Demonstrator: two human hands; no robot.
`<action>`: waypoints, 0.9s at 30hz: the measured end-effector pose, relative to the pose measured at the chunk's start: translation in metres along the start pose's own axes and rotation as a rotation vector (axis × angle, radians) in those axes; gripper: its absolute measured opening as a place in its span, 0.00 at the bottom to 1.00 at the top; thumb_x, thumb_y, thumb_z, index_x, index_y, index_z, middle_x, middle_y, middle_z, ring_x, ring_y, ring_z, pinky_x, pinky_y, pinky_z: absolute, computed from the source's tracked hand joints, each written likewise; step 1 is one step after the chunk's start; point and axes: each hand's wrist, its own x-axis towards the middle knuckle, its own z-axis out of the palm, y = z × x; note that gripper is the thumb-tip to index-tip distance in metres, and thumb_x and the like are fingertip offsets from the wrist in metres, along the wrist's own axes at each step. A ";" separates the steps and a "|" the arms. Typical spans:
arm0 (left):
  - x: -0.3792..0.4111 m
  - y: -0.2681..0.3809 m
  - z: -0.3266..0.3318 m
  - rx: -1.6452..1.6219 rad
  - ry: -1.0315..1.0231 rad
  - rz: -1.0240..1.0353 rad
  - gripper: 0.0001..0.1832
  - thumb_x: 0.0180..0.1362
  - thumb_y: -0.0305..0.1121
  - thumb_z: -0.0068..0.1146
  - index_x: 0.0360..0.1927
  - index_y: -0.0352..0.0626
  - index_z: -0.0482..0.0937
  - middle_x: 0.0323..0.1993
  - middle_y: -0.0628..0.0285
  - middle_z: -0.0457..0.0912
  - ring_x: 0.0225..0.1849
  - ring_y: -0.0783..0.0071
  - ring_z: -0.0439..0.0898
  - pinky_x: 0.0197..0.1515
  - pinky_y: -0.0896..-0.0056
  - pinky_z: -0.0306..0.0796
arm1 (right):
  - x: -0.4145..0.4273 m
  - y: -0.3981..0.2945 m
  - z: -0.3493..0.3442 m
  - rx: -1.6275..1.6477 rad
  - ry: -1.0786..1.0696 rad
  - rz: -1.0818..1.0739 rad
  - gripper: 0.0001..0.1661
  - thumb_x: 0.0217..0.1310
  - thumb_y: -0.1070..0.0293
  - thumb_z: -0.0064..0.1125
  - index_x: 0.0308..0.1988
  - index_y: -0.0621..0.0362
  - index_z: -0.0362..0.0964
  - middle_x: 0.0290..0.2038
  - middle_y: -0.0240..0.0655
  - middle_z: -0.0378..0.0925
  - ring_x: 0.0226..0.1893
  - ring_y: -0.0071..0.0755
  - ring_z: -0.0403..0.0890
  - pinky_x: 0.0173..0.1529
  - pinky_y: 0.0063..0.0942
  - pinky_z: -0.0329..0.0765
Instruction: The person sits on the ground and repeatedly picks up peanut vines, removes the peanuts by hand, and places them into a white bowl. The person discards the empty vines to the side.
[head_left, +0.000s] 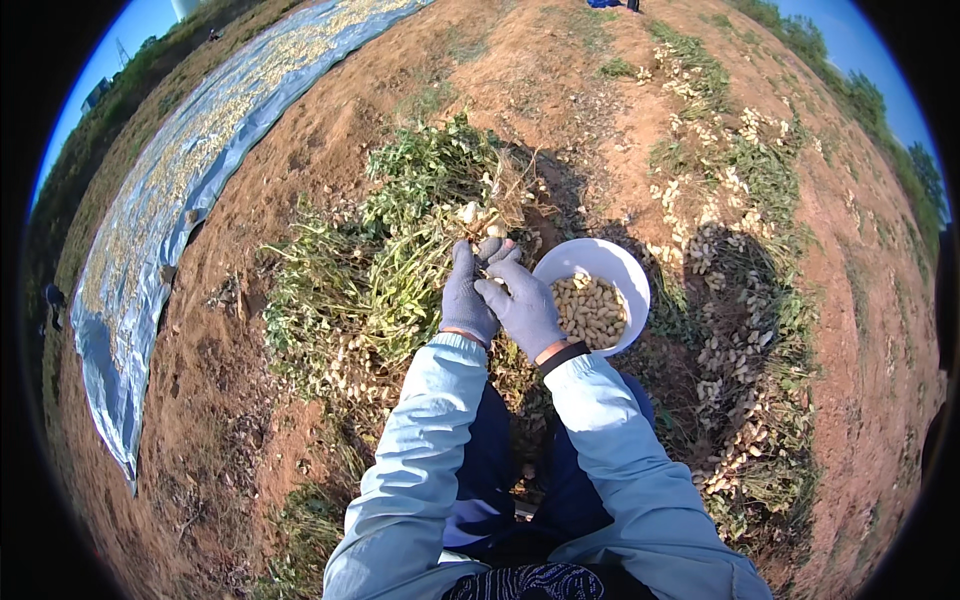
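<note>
My left hand (466, 298), in a grey knit glove, is closed around the root end of an uprooted peanut plant (469, 232). Pale pods and dry brown roots stick out just past its fingers. Against it works my right hand (525, 307), gloved the same way, with thumb and forefinger pinched on a pale peanut pod partly hidden by the fingers. Right beside that hand stands a white plastic bucket (636, 300), tilted a little in view, with many loose peanuts (589, 311) inside. Leafy peanut vines (397, 255) are heaped under and left of my hands.
A long row of pulled peanut plants (739, 352) with exposed pods runs along the right. At left, a blue-grey tarp (217, 169) carries spread peanuts, its edge held by stones. Reddish bare soil (247, 255) lies between. A dark figure (54, 300) is at the far left.
</note>
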 end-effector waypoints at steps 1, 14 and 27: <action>0.000 0.002 -0.001 -0.025 -0.023 -0.017 0.25 0.66 0.53 0.37 0.41 0.39 0.72 0.42 0.49 0.78 0.46 0.54 0.76 0.52 0.57 0.71 | -0.001 0.000 0.001 0.030 0.027 -0.007 0.18 0.53 0.56 0.63 0.37 0.58 0.73 0.35 0.43 0.79 0.39 0.46 0.80 0.40 0.35 0.76; 0.000 0.015 0.008 0.007 0.303 0.026 0.11 0.65 0.45 0.45 0.36 0.50 0.68 0.17 0.65 0.71 0.13 0.73 0.67 0.16 0.68 0.66 | -0.011 -0.013 -0.011 -0.004 -0.018 -0.267 0.08 0.48 0.69 0.65 0.31 0.53 0.73 0.32 0.35 0.76 0.31 0.41 0.81 0.33 0.33 0.77; -0.021 0.045 0.027 1.040 0.565 0.173 0.23 0.59 0.48 0.51 0.23 0.36 0.80 0.12 0.61 0.75 0.11 0.76 0.72 0.15 0.76 0.67 | 0.011 -0.023 -0.054 -0.607 0.255 -0.261 0.22 0.47 0.69 0.62 0.45 0.49 0.70 0.50 0.33 0.67 0.54 0.39 0.66 0.57 0.43 0.62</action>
